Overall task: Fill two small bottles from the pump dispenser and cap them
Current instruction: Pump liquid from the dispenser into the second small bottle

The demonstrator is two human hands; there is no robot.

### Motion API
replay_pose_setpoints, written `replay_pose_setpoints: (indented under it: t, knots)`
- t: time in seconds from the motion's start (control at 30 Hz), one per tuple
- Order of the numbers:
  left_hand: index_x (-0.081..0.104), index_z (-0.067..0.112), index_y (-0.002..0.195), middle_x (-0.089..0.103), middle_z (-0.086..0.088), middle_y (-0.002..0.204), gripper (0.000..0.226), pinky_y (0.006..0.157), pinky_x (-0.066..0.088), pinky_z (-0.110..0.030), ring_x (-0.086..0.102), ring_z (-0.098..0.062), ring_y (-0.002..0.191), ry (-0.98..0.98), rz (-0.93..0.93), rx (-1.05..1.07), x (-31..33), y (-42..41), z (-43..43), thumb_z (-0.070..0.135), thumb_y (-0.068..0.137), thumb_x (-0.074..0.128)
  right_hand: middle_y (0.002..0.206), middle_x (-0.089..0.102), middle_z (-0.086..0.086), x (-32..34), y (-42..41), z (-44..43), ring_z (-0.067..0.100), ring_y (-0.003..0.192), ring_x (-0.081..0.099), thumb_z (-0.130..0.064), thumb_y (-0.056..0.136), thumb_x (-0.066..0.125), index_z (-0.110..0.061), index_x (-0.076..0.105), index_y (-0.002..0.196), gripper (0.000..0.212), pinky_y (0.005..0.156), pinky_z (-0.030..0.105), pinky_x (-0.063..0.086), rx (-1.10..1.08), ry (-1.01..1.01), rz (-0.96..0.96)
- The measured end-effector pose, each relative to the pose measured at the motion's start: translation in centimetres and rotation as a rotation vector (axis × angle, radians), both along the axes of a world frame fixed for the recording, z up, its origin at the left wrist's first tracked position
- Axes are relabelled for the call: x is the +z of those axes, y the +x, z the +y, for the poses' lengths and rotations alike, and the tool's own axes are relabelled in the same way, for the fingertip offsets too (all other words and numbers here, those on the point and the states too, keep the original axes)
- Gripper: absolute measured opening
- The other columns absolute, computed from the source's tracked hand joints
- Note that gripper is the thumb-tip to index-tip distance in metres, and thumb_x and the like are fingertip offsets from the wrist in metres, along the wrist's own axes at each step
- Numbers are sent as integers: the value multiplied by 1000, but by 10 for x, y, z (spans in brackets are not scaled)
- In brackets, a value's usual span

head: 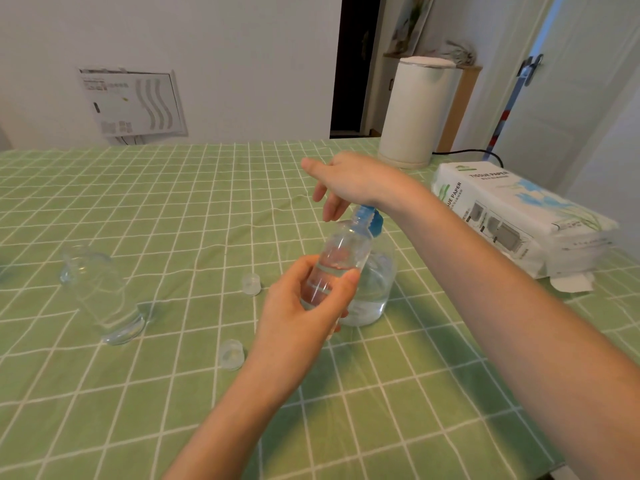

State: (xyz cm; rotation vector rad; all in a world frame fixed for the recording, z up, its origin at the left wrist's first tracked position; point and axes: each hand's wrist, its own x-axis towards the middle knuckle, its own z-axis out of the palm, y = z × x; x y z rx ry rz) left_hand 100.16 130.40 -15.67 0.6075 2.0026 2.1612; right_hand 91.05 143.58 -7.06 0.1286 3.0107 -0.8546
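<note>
Green tablecloth (173, 202) with white grid, blue pump head (372, 218), clear bottles, white tissue pack (512, 216) printed blue-green, cream canister (415, 112).

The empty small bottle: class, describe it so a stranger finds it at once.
Start at the green checked tablecloth and look to its left side. There a clear small bottle stands alone, uncapped. Unlike the bottle in the left hand, nobody holds it.
</note>
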Motion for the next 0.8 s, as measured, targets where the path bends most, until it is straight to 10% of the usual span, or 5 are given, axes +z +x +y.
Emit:
replay_pose_setpoints:
  t: [0.8]
  knots:
    - [65, 25, 88, 65, 12, 63, 28, 50, 46, -11, 59, 2, 55, -5, 1, 3, 1, 1, 0, 45, 68, 60, 75, 73, 9, 1, -2, 1, 27, 93, 67, -50, 99, 27, -6, 67, 97, 59, 93, 35, 46, -6, -18, 14]
